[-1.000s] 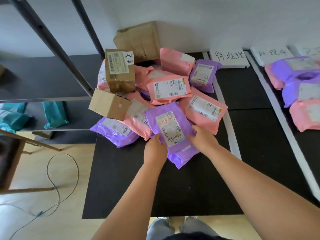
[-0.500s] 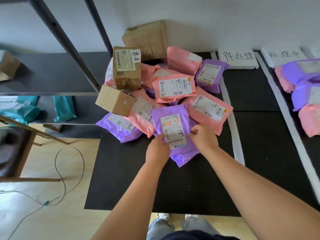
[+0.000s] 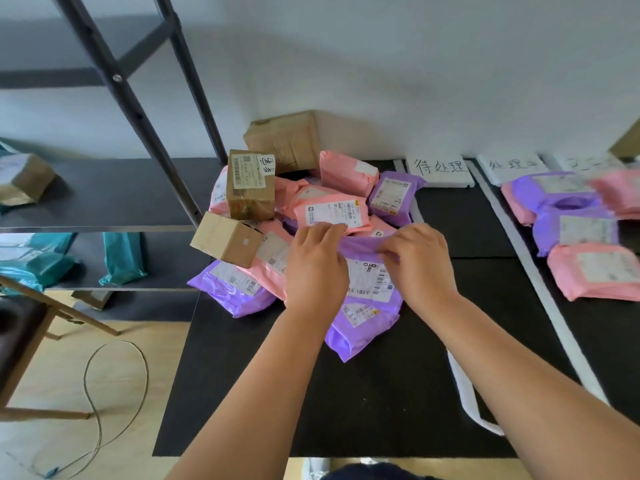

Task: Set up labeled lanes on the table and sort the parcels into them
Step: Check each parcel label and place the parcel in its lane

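A purple parcel (image 3: 363, 317) with white shipping labels lies at the front of a heap of pink, purple and cardboard parcels (image 3: 329, 209) on the black table (image 3: 346, 403). My left hand (image 3: 317, 268) and my right hand (image 3: 415, 261) both pinch its far edge, which is raised off the heap. White tape strips (image 3: 540, 296) divide the table into lanes. White lane labels with handwriting stand at the back: one (image 3: 439, 169) at the empty middle lane, another (image 3: 512, 168) over the right lane.
Sorted pink and purple parcels (image 3: 581, 230) lie in the right lane. A loose tape strip (image 3: 465, 396) curls near the front edge. A dark metal shelf (image 3: 104, 199) with teal bags and a box stands left. A cable (image 3: 100, 393) loops on the floor.
Both hands have slid from the purple parcel's near sides up to its far edge and lifted that edge. The camera has tilted up and come closer.
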`<action>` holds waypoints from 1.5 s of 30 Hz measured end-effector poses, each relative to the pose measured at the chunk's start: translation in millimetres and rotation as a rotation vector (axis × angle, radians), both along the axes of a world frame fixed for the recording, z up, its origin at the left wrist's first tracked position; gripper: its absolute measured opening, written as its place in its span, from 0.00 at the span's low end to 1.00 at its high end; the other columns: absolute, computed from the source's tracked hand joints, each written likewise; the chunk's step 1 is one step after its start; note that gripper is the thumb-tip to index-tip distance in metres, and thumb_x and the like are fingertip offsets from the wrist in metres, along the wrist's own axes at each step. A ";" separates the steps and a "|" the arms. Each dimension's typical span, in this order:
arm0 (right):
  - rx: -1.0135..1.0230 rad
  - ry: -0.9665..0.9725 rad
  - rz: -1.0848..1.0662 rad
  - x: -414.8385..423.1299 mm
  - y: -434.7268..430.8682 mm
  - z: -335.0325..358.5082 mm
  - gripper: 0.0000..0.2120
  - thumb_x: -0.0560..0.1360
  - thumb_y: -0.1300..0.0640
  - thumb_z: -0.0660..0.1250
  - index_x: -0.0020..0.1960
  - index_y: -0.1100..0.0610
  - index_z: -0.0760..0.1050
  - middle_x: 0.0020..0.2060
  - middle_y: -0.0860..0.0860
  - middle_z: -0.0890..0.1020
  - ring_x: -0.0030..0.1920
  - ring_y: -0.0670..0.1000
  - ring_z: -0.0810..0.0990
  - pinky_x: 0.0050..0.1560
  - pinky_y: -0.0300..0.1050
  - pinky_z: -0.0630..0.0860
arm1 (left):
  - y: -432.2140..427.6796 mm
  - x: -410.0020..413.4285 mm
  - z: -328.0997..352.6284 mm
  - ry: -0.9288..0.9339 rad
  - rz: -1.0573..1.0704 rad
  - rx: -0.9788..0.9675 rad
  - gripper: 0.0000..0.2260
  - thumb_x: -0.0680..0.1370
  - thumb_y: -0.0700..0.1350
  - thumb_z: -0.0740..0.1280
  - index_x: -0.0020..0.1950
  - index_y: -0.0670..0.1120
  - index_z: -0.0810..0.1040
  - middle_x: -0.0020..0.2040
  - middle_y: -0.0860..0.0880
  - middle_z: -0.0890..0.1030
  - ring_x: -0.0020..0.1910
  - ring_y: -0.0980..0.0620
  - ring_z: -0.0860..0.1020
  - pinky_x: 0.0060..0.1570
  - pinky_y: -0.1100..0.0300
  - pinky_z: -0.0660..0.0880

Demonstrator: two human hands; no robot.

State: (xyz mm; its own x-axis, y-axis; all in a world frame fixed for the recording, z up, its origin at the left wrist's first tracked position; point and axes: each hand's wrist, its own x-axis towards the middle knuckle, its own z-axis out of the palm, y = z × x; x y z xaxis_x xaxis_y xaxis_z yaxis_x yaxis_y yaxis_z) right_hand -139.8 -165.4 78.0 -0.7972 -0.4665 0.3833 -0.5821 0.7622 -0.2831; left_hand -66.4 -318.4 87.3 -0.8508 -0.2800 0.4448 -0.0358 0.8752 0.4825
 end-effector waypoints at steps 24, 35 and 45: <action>-0.559 -0.440 -0.289 32.8 20.4 38.2 0.08 0.79 0.50 0.68 0.56 0.50 0.76 0.49 0.42 0.81 0.50 0.43 0.80 0.42 0.36 0.74 | -3.6 -5.2 49.7 -0.180 0.118 0.774 0.11 0.77 0.44 0.70 0.40 0.37 0.79 0.33 0.46 0.78 0.32 0.50 0.71 0.33 0.57 0.66; -0.797 -0.428 -0.250 36.4 26.2 80.8 0.06 0.78 0.55 0.70 0.44 0.57 0.81 0.39 0.48 0.83 0.42 0.50 0.82 0.43 0.49 0.77 | 6.6 11.7 92.0 -0.110 0.093 1.094 0.06 0.75 0.42 0.72 0.42 0.40 0.82 0.32 0.50 0.78 0.24 0.58 0.72 0.24 0.68 0.66; -0.861 -0.473 -0.112 54.0 31.0 107.5 0.05 0.77 0.57 0.70 0.45 0.56 0.83 0.40 0.47 0.86 0.45 0.49 0.84 0.49 0.52 0.80 | 4.3 13.0 121.8 0.085 0.165 1.115 0.07 0.75 0.51 0.73 0.46 0.49 0.85 0.43 0.51 0.86 0.45 0.50 0.84 0.50 0.50 0.82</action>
